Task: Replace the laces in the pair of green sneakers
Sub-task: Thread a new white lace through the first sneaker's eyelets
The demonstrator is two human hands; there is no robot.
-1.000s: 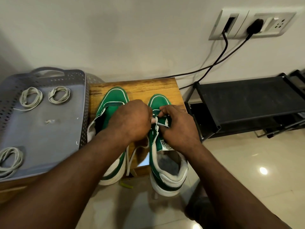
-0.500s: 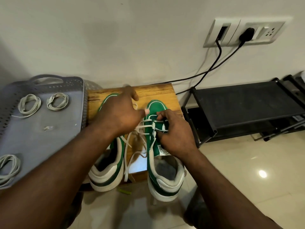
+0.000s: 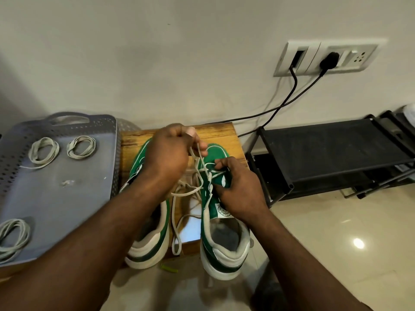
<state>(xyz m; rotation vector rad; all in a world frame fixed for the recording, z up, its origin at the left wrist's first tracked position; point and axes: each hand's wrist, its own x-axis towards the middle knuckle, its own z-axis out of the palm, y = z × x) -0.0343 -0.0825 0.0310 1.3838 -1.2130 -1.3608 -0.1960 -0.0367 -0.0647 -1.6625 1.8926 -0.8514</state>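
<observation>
Left hand [image 3: 167, 153]: fingers curled, pinching strands of the white lace [image 3: 203, 163] and holding them up over the toe, near the far edge of the wooden stand [image 3: 221, 133].
Right hand [image 3: 238, 187]: curled round the eyelet flap and tongue of the laced sneaker [image 3: 216, 151], holding it down; it may also be pinching a crossing, but the fingertips are hard to make out.
Lace: loose crossings at the eyelets, with slack loops between the shoes that hang over the stand's near edge.
Laced sneaker: along the stand's right edge, heel overhanging the near edge.
Other sneaker [image 3: 139, 160]: along the left edge, mostly under the forearm, heel overhanging too.
Risk, tipping: a hard upward tug could lift or drag the laced sneaker off the near edge if the right hand eases.
Risk, snag: the hanging loops could catch on the corner or knot.
Risk, knock: the left forearm could nudge the other sneaker off.
Risk, mix-up: the coiled laces [image 3: 43, 150] lie in the grey tray [image 3: 56, 198] beside the left edge, all much alike.
</observation>
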